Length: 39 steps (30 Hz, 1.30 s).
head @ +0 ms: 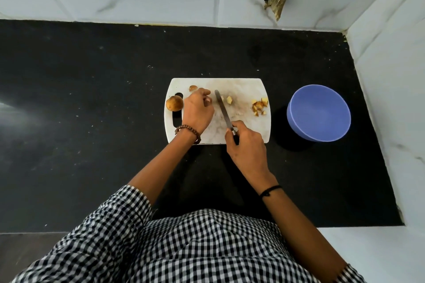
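Grip of right hand (246, 145) is clamped on black-handled steel knife (224, 111); small tan potato piece (208, 100) is pinched by left hand (197, 108). Fingertips beside the blade may be nicked.

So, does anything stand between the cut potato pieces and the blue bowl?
Nothing visible does. Between the cut potato pieces and the blue bowl lie only the right edge of the cutting board and a strip of black counter.

Slim steel knife (222, 110) slants just beside a pinched pale potato piece (208, 100)
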Each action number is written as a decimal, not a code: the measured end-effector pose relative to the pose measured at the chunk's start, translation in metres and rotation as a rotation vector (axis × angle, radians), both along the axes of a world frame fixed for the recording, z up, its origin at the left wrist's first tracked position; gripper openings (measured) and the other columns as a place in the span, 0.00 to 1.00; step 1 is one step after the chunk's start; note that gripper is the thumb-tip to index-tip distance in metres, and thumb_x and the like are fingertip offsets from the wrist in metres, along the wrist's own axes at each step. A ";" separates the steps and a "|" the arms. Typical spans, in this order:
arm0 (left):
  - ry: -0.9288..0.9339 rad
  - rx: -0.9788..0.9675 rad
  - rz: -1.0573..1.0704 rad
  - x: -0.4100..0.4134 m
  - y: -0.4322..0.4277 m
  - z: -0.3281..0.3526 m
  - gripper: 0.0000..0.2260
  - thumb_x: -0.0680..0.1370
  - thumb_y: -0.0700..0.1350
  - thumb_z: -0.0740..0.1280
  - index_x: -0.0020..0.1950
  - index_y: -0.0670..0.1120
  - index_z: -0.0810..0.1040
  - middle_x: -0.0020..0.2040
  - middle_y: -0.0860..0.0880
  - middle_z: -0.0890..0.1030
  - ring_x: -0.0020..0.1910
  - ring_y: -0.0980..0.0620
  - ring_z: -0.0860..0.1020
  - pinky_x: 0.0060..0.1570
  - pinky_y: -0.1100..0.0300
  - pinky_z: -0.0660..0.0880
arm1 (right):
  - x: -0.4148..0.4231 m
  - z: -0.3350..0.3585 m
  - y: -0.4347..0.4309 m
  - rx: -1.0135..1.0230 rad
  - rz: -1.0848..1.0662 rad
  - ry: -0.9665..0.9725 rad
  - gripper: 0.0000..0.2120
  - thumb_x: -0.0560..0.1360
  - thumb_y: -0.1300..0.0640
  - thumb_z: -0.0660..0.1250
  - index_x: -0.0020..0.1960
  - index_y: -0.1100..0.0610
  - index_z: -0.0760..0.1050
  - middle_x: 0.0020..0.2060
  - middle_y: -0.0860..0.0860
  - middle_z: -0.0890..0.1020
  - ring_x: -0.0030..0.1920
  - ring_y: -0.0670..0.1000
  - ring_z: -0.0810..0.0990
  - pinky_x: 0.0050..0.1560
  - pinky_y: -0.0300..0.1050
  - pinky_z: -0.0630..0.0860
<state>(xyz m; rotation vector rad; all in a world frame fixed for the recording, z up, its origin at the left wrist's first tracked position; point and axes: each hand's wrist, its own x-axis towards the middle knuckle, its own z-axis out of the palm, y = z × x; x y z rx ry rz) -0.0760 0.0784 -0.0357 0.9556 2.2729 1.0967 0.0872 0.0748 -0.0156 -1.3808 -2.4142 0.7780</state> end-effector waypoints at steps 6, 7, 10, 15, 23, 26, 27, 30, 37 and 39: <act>0.022 0.019 -0.006 0.001 0.002 -0.002 0.11 0.79 0.37 0.62 0.60 0.40 0.77 0.54 0.45 0.81 0.51 0.53 0.79 0.50 0.69 0.74 | 0.011 -0.003 0.003 0.020 -0.122 0.001 0.10 0.82 0.52 0.62 0.57 0.56 0.74 0.34 0.48 0.75 0.34 0.51 0.76 0.33 0.42 0.66; 0.025 0.021 -0.009 0.001 0.002 -0.002 0.11 0.79 0.37 0.62 0.60 0.40 0.77 0.54 0.45 0.81 0.51 0.53 0.79 0.49 0.70 0.73 | 0.010 -0.002 0.002 0.023 -0.118 0.003 0.10 0.82 0.51 0.62 0.58 0.56 0.75 0.34 0.48 0.76 0.35 0.52 0.77 0.33 0.43 0.67; 0.020 0.018 -0.011 0.000 0.003 -0.003 0.12 0.79 0.37 0.62 0.60 0.41 0.77 0.54 0.45 0.81 0.48 0.55 0.79 0.46 0.71 0.72 | 0.004 -0.001 -0.001 0.045 -0.056 -0.026 0.11 0.82 0.50 0.61 0.58 0.55 0.74 0.36 0.49 0.79 0.38 0.53 0.79 0.33 0.46 0.72; 0.016 0.017 -0.024 -0.001 0.003 -0.004 0.11 0.79 0.38 0.62 0.60 0.40 0.77 0.53 0.45 0.81 0.44 0.57 0.78 0.43 0.73 0.72 | 0.006 -0.006 0.000 0.054 -0.066 -0.048 0.10 0.82 0.50 0.61 0.56 0.56 0.74 0.36 0.49 0.78 0.37 0.54 0.78 0.34 0.47 0.73; 0.080 0.002 -0.071 0.005 0.007 -0.007 0.12 0.77 0.39 0.62 0.58 0.43 0.78 0.51 0.47 0.82 0.47 0.52 0.80 0.47 0.58 0.78 | 0.025 -0.007 0.008 0.075 -0.200 -0.061 0.11 0.82 0.49 0.61 0.58 0.55 0.74 0.34 0.47 0.75 0.35 0.53 0.78 0.34 0.46 0.73; 0.093 0.005 -0.107 0.010 0.010 -0.006 0.12 0.77 0.39 0.62 0.58 0.43 0.79 0.51 0.47 0.82 0.48 0.51 0.79 0.48 0.54 0.79 | 0.017 -0.003 0.005 0.081 -0.141 -0.087 0.11 0.82 0.48 0.60 0.57 0.54 0.74 0.37 0.49 0.79 0.39 0.54 0.80 0.37 0.48 0.77; 0.098 0.003 -0.116 0.012 0.011 -0.005 0.12 0.77 0.38 0.62 0.58 0.43 0.79 0.52 0.47 0.82 0.49 0.51 0.79 0.48 0.54 0.79 | 0.014 -0.002 0.005 0.071 -0.123 -0.092 0.11 0.82 0.48 0.60 0.58 0.54 0.74 0.39 0.50 0.81 0.41 0.54 0.80 0.38 0.48 0.77; 0.101 -0.008 -0.131 0.015 0.011 -0.003 0.11 0.77 0.38 0.62 0.57 0.44 0.79 0.52 0.47 0.82 0.48 0.51 0.79 0.47 0.56 0.78 | 0.012 -0.002 0.005 0.048 -0.122 -0.101 0.11 0.82 0.47 0.60 0.57 0.53 0.74 0.41 0.50 0.81 0.42 0.54 0.80 0.40 0.49 0.78; 0.166 -0.012 -0.169 0.020 0.009 -0.003 0.11 0.77 0.38 0.62 0.55 0.45 0.81 0.51 0.49 0.82 0.45 0.52 0.79 0.42 0.61 0.76 | 0.036 -0.007 0.016 0.058 -0.228 -0.068 0.08 0.82 0.48 0.61 0.54 0.52 0.74 0.34 0.47 0.77 0.35 0.51 0.78 0.35 0.50 0.78; 0.194 -0.011 -0.197 0.020 0.007 -0.004 0.10 0.76 0.38 0.63 0.54 0.45 0.81 0.51 0.49 0.81 0.45 0.51 0.79 0.42 0.58 0.78 | 0.039 -0.007 0.015 0.051 -0.240 -0.040 0.09 0.82 0.47 0.61 0.55 0.52 0.74 0.35 0.48 0.78 0.36 0.50 0.79 0.36 0.50 0.78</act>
